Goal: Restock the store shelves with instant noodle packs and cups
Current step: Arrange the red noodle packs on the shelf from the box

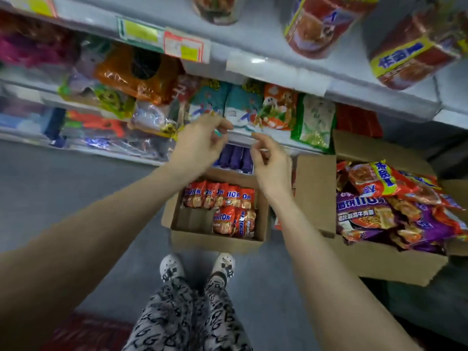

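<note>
My left hand [202,140] and my right hand [271,163] hover side by side at the front rail of the middle shelf [243,139]. Their fingers are loosely curled and nothing shows in either grasp. Just behind them, teal noodle packs [240,107] stand upright on that shelf, with an orange pack [278,107] and a green pack [314,120] to their right. Below my hands an open small cardboard box [215,240] on the floor holds several orange-red noodle packs [228,198]. A larger open box [379,262] at the right is piled with purple and red packs [374,214].
Red multi-packs [415,51] lean on the top shelf at the right. Mixed snack bags [136,74] crowd the shelves to the left. Purple packs [235,158] stand on the low shelf behind the small box. My feet in white shoes [172,267] stand on grey floor.
</note>
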